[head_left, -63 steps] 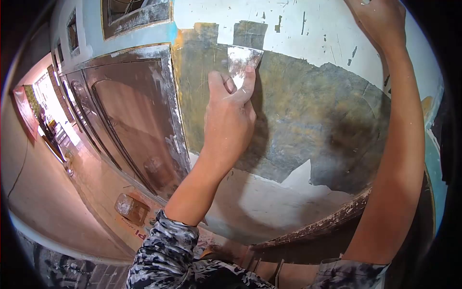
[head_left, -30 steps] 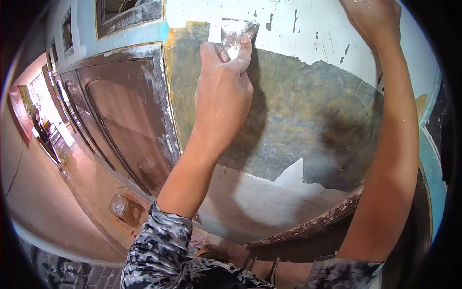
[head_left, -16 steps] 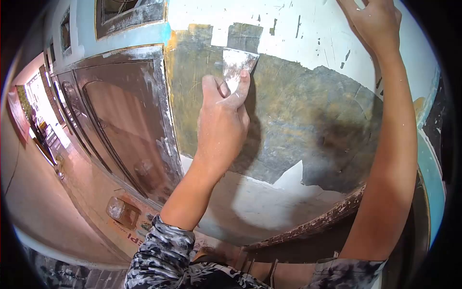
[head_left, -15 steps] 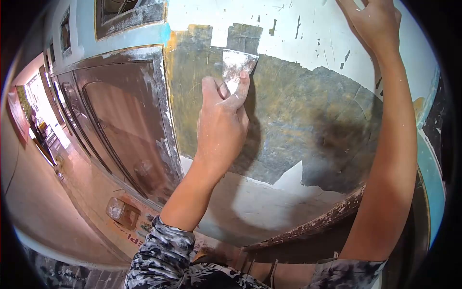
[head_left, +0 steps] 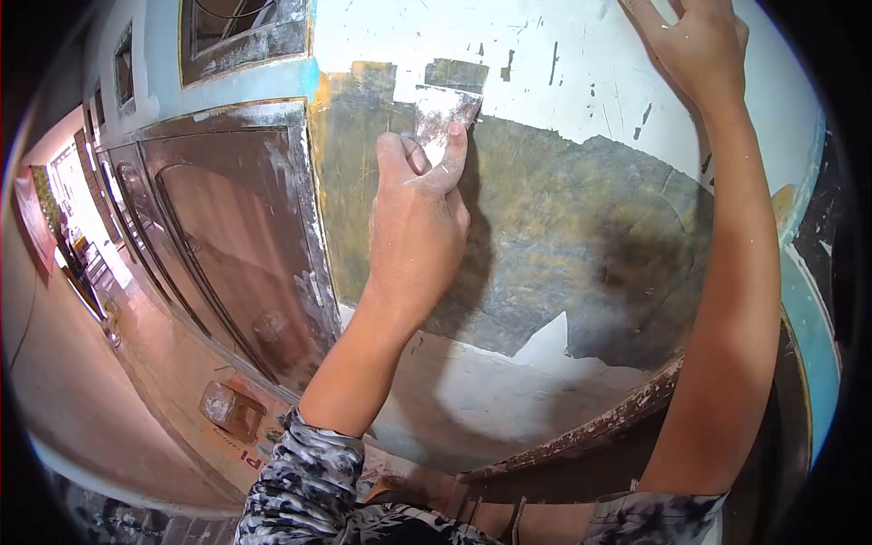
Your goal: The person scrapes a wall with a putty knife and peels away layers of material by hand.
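Observation:
My left hand [head_left: 420, 213] grips a putty knife [head_left: 442, 123] whose wide blade is smeared with white. The thumb presses on the blade's face, and the handle is hidden in my fist. The blade's edge meets the wall at the lower part of a dark bare strip [head_left: 457, 71], between areas of white coating [head_left: 545, 54]. Below and to the right spreads a large grey-green bare patch [head_left: 554, 209] with ragged edges. High on the right, my right hand [head_left: 698, 41] rests against the white wall with its fingers apart, partly cut off by the frame.
A brown wooden door or shutter [head_left: 227, 209] stands left of the wall. On the floor sit a clear plastic container [head_left: 232, 409] and a printed sheet [head_left: 241, 450]. A dark ledge with a chipped edge [head_left: 581, 431] runs below the wall. A bright doorway [head_left: 86, 209] lies far left.
The putty knife has slid a little upward along the wall in my left hand, so less of the dark strip shows above it. My right hand keeps its place; the view has tilted slightly.

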`<state>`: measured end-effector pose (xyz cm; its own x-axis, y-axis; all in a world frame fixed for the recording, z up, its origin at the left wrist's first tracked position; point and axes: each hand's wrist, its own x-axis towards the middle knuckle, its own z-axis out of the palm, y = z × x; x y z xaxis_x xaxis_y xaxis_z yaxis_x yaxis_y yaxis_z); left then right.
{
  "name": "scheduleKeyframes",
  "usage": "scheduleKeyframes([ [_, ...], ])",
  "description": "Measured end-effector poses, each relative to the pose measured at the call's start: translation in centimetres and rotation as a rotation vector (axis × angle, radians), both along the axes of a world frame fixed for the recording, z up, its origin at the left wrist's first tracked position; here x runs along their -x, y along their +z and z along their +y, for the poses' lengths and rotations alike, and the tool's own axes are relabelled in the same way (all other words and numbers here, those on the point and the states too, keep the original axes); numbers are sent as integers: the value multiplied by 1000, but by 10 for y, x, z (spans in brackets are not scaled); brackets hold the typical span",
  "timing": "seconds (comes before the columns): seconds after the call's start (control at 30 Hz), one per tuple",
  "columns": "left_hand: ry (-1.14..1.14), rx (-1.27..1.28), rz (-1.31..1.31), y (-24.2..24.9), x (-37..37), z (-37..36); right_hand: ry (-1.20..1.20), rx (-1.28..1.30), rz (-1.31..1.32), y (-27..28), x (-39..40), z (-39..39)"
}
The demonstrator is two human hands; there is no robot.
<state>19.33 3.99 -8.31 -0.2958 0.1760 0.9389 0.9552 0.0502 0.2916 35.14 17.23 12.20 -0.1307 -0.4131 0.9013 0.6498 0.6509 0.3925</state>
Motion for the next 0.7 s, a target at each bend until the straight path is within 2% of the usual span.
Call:
scheduleKeyframes([
  [0.53, 11, -82, 12, 30, -6, 2, 15, 36, -20, 1, -4, -1],
  [0.7, -7, -54, 34, 23, 1, 1, 10, 25, -23, 1, -2, 1],
])
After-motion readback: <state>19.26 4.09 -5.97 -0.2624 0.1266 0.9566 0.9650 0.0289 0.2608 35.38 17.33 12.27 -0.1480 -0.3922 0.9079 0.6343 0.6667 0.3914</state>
